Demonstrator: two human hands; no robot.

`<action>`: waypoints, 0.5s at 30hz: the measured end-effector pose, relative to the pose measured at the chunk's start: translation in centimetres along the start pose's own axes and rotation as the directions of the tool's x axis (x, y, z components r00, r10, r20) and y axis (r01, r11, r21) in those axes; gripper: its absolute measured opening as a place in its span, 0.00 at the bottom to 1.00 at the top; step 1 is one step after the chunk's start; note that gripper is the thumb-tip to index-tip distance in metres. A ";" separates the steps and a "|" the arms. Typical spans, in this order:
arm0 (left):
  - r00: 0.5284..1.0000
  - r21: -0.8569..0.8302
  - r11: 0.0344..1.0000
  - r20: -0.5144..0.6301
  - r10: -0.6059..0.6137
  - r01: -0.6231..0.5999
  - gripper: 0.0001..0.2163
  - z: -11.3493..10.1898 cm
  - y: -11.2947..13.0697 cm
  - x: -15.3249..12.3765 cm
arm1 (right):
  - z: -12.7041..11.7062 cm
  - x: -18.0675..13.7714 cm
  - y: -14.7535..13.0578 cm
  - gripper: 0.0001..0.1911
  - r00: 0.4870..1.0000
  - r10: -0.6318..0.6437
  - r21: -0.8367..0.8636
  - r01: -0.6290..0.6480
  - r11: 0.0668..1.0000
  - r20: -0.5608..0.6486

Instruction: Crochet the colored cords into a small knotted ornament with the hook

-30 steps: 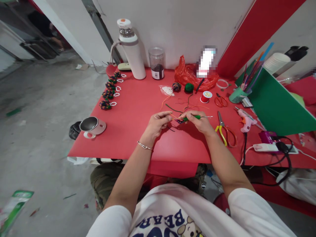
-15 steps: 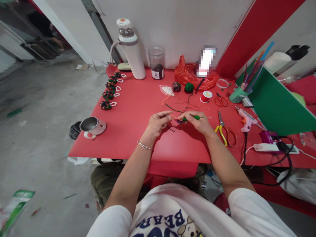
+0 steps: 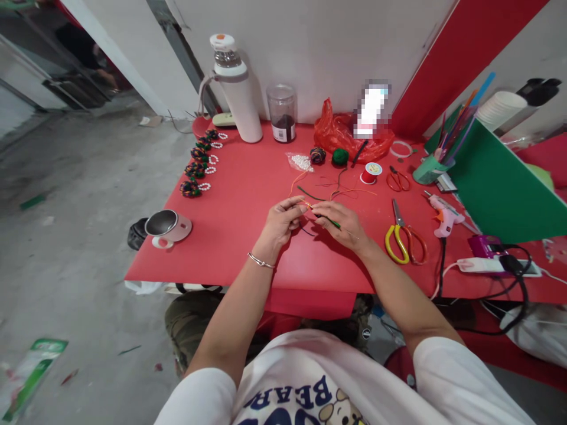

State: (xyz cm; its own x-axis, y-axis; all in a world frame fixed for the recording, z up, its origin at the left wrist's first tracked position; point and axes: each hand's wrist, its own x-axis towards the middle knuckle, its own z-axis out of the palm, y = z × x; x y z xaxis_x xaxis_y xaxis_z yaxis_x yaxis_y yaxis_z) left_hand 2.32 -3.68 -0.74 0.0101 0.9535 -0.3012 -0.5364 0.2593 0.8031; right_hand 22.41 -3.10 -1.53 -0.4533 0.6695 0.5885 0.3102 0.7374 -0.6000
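Note:
My left hand is closed in a pinch on a strand of orange yarn. Close beside it, my right hand grips a crochet hook with a green handle. The hook's tip points toward the left fingers, where a small dark piece of yarn work is mostly covered by the fingers. Loose orange yarn and a dark green strand lie on the red table just beyond both hands. A dark yarn end hangs below the left fingers.
Beyond the hands are a bag of white beads, a multicolour yarn ball, a green ball and a red spool. Scissors and a glue gun lie right; a mug and beaded yarn pieces stand left.
My right hand has moved slightly left and down, closer to the left hand. The crochet hook has turned from nearly level to slanting down to the right.

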 end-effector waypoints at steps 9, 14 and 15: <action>0.999 -0.015 1.000 -0.041 0.016 -0.016 0.18 0.6 0.0 -0.1 | 0.5 -0.4 0.0 0.13 0.999 -0.045 -0.060 0.044 0.997 -0.020; 0.997 -0.040 0.998 -0.064 0.048 -0.050 0.18 0.7 -0.2 -0.2 | 0.7 -0.4 0.0 0.13 0.997 -0.074 -0.051 0.073 0.996 -0.010; 0.996 -0.047 0.997 -0.068 0.064 -0.067 0.18 0.8 -0.2 -0.2 | 0.7 -0.4 -0.1 0.13 0.997 -0.075 -0.056 0.075 0.996 -0.015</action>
State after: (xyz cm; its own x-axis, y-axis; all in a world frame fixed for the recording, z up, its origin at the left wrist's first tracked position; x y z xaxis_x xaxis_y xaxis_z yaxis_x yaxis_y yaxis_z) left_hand 3.10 -3.82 -0.40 -0.0818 0.9553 -0.2840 -0.5746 0.1876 0.7966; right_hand 21.93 -3.47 -2.10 -0.4629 0.6132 0.6400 0.3220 0.7891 -0.5231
